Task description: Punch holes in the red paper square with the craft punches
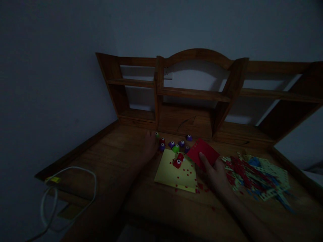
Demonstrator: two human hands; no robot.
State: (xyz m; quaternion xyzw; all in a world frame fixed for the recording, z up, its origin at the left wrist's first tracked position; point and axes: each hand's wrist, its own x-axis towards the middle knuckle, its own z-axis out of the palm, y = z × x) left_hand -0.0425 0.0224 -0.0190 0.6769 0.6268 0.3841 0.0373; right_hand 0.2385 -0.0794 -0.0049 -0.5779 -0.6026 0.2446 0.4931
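My right hand (216, 172) pinches a red paper sheet (205, 153) with small holes punched along its upper left edge, thumb on top. My left hand (150, 144) is at the left end of a group of small paper punches, right beside a green punch (156, 135). Its fingers are dim, and whether they grip that punch is unclear. Close by are purple punches (162, 147), a red one (163, 140) and another green punch (176, 148). Two red punches (177, 163) lie on a yellow paper pad (164, 171), with tiny red cut-outs scattered over it.
Right of my right hand spreads a heap of red, yellow and blue punched paper scraps (252, 174). A wooden shelf unit (186, 117) stands along the back of the wooden desk (106, 148). A white cable (94, 178) loops at the left. The room is dim.
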